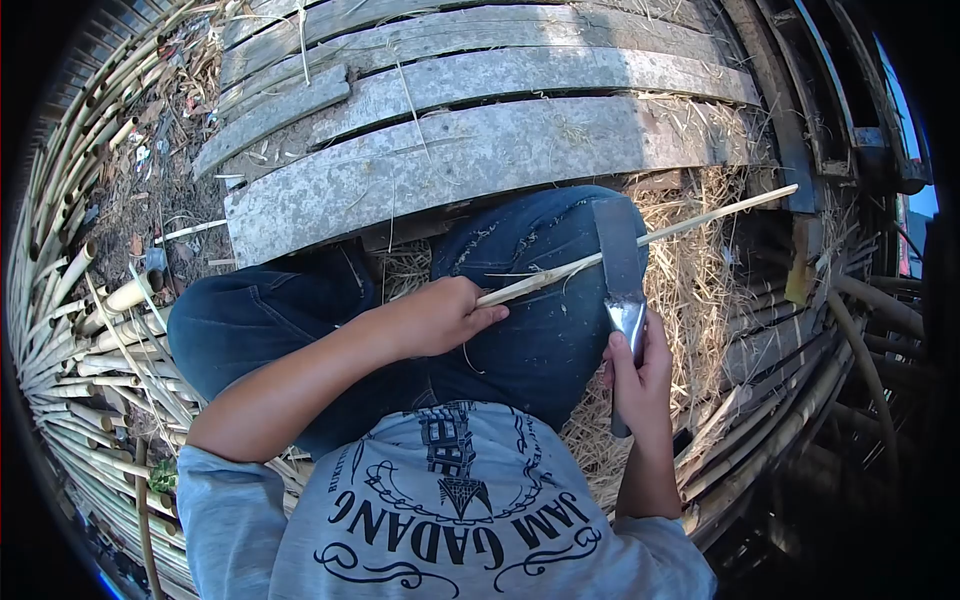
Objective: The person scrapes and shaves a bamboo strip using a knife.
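Note:
My left hand [448,316] is closed around the near end of a thin, pale bamboo strip [720,211]. The strip slants up to the right across my jeans and past my knee. In my right hand [640,372] is a broad-bladed knife [622,250], gripped low by its dark handle and shiny metal collar. Its flat, square-tipped blade points away from me and crosses the strip, hiding a short part of it. Fine slivers stand out from the strip near my left hand.
Weathered wooden planks [480,150] lie in front of my knees, with a loose short board [270,122] on them. Shavings [690,290] cover the ground at right. Bamboo poles [75,340] are piled at left, and more poles and timber [790,400] lie at right.

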Motion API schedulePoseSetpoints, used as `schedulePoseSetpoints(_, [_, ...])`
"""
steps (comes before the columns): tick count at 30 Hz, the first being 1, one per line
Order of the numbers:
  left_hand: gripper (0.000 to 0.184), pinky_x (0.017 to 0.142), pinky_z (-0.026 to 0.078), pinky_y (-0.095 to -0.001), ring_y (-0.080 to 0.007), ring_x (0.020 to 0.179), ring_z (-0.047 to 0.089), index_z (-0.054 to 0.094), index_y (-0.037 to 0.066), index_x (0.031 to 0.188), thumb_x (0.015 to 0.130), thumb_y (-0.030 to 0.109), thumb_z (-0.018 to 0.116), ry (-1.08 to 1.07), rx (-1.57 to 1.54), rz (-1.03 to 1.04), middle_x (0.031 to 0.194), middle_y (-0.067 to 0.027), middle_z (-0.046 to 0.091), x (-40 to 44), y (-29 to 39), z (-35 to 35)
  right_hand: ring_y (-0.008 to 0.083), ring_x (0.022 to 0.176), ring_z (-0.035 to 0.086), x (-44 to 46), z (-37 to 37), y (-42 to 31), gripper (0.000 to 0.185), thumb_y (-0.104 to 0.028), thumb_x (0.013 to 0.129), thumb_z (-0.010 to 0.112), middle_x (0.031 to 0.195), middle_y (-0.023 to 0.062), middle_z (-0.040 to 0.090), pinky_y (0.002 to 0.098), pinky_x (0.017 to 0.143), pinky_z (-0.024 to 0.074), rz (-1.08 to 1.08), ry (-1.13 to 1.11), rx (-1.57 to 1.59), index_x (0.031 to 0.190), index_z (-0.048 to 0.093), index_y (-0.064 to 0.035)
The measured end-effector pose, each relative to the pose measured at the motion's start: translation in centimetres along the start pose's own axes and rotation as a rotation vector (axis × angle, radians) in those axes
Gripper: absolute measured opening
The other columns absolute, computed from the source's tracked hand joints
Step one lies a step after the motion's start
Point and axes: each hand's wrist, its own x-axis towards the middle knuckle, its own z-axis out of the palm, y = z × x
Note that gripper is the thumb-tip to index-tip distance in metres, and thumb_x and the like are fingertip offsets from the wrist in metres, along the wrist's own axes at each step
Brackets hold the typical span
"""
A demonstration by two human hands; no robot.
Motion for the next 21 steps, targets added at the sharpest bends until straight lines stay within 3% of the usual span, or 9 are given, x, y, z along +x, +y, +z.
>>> schedulePoseSetpoints(3, [0.056,0.056,0.045,-0.0416,-0.0265,0.05,0.052,0.058,-0.007,0.074,0.1,0.042,0.053,-0.01,0.011,-0.015,0.055,-0.0157,0.051,0.0,0.1,0.0,0.0108,0.053,0.057,0.2,0.5,0.2,0.034,-0.016,0.097,0.057,0.076,0.009,0.061,0.0266,0.048,0.0432,0.032,0.122,0.098,0.123,0.045,0.0013])
schedulePoseSetpoints(5, [0.056,0.055,0.045,-0.0416,-0.0265,0.05,0.052,0.058,-0.007,0.074,0.1,0.041,0.053,-0.004,-0.003,-0.034,0.055,-0.0156,0.051,-0.2,-0.1,0.0,0.0049,0.05,0.048,-0.7,0.8,0.0,0.029,-0.016,0.099,0.052,0.07,0.0007,0.052,0.019,0.045,0.039,-0.063,-0.052,-0.047,0.123,0.044,-0.0011])
schedulePoseSetpoints(7, [0.055,0.055,0.044,-0.0416,-0.0264,0.049,0.052,0.058,-0.007,0.073,0.1,0.041,0.053,-0.012,-0.021,-0.043,0.054,-0.0155,0.051,0.0,0.0,0.1,0.0054,0.049,0.048,-0.1,-0.3,-0.5,0.028,-0.013,0.099,0.05,0.07,0.0012,0.052,0.02,0.044,0.0392,0.01,-0.077,0.054,0.122,0.042,-0.0008])
schedulePoseSetpoints(9, [0.055,0.055,0.044,-0.0414,-0.026,0.049,0.052,0.058,-0.007,0.073,0.1,0.04,0.053,-0.003,-0.013,-0.022,0.054,-0.0154,0.051,0.0,0.2,0.1,0.0052,0.049,0.048,0.3,0.6,-0.5,0.028,-0.013,0.099,0.05,0.07,0.0012,0.052,0.0197,0.044,0.0395,0.016,0.116,0.117,0.123,0.042,-0.0004])
schedulePoseSetpoints(12, [0.055,0.054,0.044,-0.0413,-0.0254,0.049,0.051,0.058,-0.007,0.073,0.1,0.04,0.053,-0.025,0.003,-0.042,0.054,-0.0151,0.05,-0.1,0.0,0.0,0.0045,0.051,0.048,-0.8,1.3,-0.8,0.023,-0.015,0.099,0.051,0.071,0.0005,0.052,0.0185,0.046,0.0396,-0.019,-0.077,0.013,0.117,0.043,-0.0017])
schedulePoseSetpoints(15, [0.055,0.054,0.044,-0.0411,-0.0255,0.049,0.051,0.058,-0.007,0.073,0.1,0.04,0.053,0.008,-0.004,-0.01,0.054,-0.0151,0.05,0.0,-0.2,0.2,0.009,0.051,0.052,0.1,-0.1,0.2,0.033,-0.016,0.098,0.053,0.069,0.0026,0.055,0.0253,0.046,0.0411,0.015,-0.041,0.089,0.126,0.042,0.0001])
schedulePoseSetpoints(16, [0.055,0.054,0.044,-0.0411,-0.0255,0.049,0.051,0.058,-0.007,0.073,0.1,0.04,0.053,0.007,-0.01,-0.01,0.054,-0.0151,0.05,0.1,-0.3,0.4,0.0089,0.051,0.052,0.2,0.3,0.0,0.03,-0.016,0.098,0.054,0.069,0.0027,0.055,0.025,0.046,0.041,0.028,0.064,0.114,0.122,0.044,0.0002])
schedulePoseSetpoints(21, [0.054,0.054,0.044,-0.0405,-0.0247,0.049,0.051,0.058,-0.007,0.073,0.1,0.039,0.053,-0.024,0.029,-0.037,0.053,-0.0144,0.05,-0.3,-0.4,0.1,0.0072,0.05,0.05,0.0,-0.4,-0.6,0.028,-0.016,0.098,0.054,0.07,0.0014,0.053,0.0227,0.045,0.0404,0.01,-0.013,0.089,0.119,0.045,0.0001])
